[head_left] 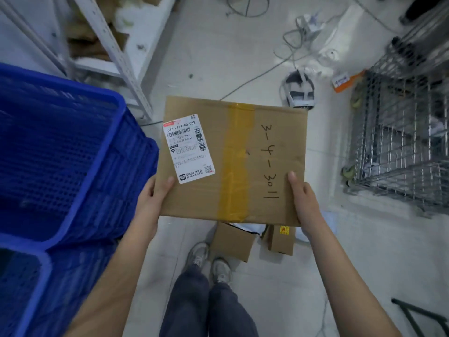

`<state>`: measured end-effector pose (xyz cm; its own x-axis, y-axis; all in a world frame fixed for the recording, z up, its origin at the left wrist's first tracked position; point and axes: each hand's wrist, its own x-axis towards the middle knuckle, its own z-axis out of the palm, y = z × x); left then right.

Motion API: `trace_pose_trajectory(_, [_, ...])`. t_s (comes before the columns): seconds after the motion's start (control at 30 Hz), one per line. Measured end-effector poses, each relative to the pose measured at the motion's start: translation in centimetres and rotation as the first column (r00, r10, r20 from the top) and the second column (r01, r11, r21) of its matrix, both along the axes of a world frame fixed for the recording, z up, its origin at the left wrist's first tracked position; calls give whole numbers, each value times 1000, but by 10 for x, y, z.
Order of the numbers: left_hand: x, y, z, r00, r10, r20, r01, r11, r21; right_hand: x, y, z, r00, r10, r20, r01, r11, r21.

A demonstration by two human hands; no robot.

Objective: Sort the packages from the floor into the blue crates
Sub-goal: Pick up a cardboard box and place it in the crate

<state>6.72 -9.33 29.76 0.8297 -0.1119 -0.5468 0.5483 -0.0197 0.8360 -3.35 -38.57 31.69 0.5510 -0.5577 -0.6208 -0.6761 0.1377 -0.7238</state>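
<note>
Both grips clamp the flat cardboard box (233, 161) by its near corners, left hand (155, 198) and right hand (305, 200) with thumbs on top. Box is lifted, label being read. Next: swing it left into the blue crate (73, 152); smaller packages (233, 242) remain on the floor.

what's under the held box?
Under the box: two small cartons and a white bag on the floor, partly covered. Anything more is hidden.
</note>
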Motion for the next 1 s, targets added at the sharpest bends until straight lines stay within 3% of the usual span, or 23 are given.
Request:
trace_pose_trajectory(0.27, [-51,87,95,975,210,76,-215,975,58,-4,69,81,985,159,63,-161,987,25])
trace_pose_trajectory(0.4, [-80,148,128,931,350,105,-355,934,43,2,123,103,935,348,64,-345,937,-55])
trace_pose_trajectory(0.53, [-112,213,149,865,491,107,-497,867,41,13,191,120,894,441,78,-442,897,-5])
trace_pose_trajectory(0.77, [-179,331,147,688,723,64,-725,688,33,38,333,135,718,680,153,-691,722,32])
trace_pose_trajectory(1.0, [-245,444,111,539,842,-30,-841,540,37,53,490,97,500,863,77,-864,502,-21])
